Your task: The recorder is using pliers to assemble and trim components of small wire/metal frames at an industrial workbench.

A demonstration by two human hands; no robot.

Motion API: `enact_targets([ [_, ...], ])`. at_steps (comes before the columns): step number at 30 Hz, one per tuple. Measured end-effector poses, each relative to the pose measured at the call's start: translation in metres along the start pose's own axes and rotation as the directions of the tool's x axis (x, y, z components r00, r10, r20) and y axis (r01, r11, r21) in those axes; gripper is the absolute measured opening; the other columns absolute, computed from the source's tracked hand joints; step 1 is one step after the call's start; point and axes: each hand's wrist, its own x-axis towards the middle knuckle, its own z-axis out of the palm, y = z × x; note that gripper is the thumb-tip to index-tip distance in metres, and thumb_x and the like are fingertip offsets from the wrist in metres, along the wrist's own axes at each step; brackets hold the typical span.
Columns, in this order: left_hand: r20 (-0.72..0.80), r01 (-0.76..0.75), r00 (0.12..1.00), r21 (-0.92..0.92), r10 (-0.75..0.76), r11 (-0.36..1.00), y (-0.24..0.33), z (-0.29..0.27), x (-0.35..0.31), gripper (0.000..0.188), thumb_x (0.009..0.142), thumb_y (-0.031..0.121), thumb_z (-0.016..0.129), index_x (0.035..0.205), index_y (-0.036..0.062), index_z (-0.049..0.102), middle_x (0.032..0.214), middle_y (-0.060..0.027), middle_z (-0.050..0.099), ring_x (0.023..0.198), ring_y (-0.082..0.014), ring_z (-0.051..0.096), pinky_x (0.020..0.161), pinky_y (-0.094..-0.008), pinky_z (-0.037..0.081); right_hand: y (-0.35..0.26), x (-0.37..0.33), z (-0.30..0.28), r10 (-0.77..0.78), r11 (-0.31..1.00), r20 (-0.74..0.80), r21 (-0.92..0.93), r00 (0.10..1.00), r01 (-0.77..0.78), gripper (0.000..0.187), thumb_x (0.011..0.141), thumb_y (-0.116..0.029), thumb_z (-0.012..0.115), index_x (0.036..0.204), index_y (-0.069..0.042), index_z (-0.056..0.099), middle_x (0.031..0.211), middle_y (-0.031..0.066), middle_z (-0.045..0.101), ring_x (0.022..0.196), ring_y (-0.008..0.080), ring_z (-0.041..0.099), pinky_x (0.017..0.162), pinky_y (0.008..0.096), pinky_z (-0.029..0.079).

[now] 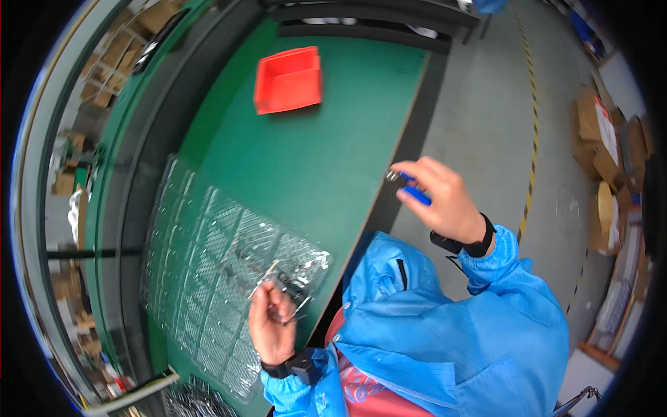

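Observation:
My right hand (445,198) is raised over the table's right edge, its fingers closed round small blue-handled pliers (418,195). Their short metal jaws point left; whether these are cutters I cannot tell. Low over the trays, my left hand (273,326) has its fingertips pinched on a thin, pale strip-like piece (271,270). Small dark parts beside those fingers are too blurred to name. Beneath and left of this hand lie clear plastic compartment trays (208,278), some with small dark pieces in them.
A red open bin (288,82) stands at the far part of the green table (347,118). Many thin black pieces (198,399) are heaped at the near left. A dark frame borders the table's left side. Cardboard boxes (597,132) stand on the floor at right.

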Motion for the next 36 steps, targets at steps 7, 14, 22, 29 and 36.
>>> enact_targets([
  [7, 0.022, -0.205, 0.978, 0.27, 0.207, 0.941, -0.012, 0.023, -0.018, 0.021, 0.097, 0.019, 0.049, 0.105, 0.0008, 0.053, 0.08, -0.0051, 0.05, 0.064, -0.0129, 0.043, 0.052, -0.0242, 0.034, 0.115, -0.087, -0.002, 0.537, 0.842, -0.337, 0.168, 0.773, -0.512, 0.02, 0.086, -0.012, 0.062, 0.104, -0.005, 0.058, 0.071, 0.0072, 0.058, 0.062, 0.0172, 0.055, 0.061, 0.0293, 0.046],
  [14, 0.229, -0.322, 0.945, 0.541, 0.231, 0.777, -0.05, 0.037, -0.039, 0.03, 0.096, 0.026, 0.05, 0.089, -0.0018, 0.057, 0.071, -0.0131, 0.056, 0.059, -0.0195, 0.051, 0.051, -0.0285, 0.038, 0.196, -0.183, 0.116, 0.743, 0.662, -0.025, 0.173, 0.669, -0.729, 0.021, 0.084, -0.014, 0.061, 0.102, -0.004, 0.056, 0.091, 0.0168, 0.066, 0.085, 0.034, 0.064, 0.071, 0.0408, 0.05],
  [22, 0.448, -0.433, 0.893, 0.882, -0.046, 0.188, -0.054, 0.037, -0.059, 0.018, 0.072, -0.002, 0.06, 0.089, -0.0031, 0.066, 0.092, -0.0148, 0.064, 0.083, -0.0275, 0.062, 0.073, -0.0343, 0.049, 0.141, -0.174, 0.118, 0.566, 0.788, 0.253, 0.112, 0.785, -0.605, 0.025, 0.085, -0.018, 0.059, 0.105, -0.004, 0.053, 0.091, 0.02, 0.064, 0.088, 0.0387, 0.062, 0.074, 0.0442, 0.048],
  [29, 0.554, -0.528, 0.829, 0.82, -0.074, 0.219, -0.053, -0.003, -0.076, 0.02, 0.07, -0.001, 0.061, 0.089, -0.0016, 0.066, 0.094, -0.0127, 0.057, 0.083, -0.0262, 0.057, 0.07, -0.0332, 0.047, 0.066, -0.131, 0.099, 0.215, 0.88, 0.296, 0.354, 0.931, -0.316, 0.023, 0.086, -0.016, 0.06, 0.103, -0.002, 0.053, 0.091, 0.0144, 0.064, 0.086, 0.0282, 0.064, 0.074, 0.0377, 0.05],
  [36, 0.472, -0.415, 0.877, 0.838, -0.09, 0.355, -0.059, -0.03, -0.097, 0.017, 0.085, 0.004, 0.058, 0.097, -0.0063, 0.064, 0.1, -0.0148, 0.064, 0.085, -0.0171, 0.06, 0.076, -0.0278, 0.047, -0.011, -0.154, 0.113, -0.005, 0.511, 0.536, 0.727, 0.844, -0.458, 0.024, 0.087, -0.011, 0.061, 0.106, 0.0, 0.053, 0.094, 0.0078, 0.065, 0.091, 0.0152, 0.062, 0.082, 0.0299, 0.049],
])
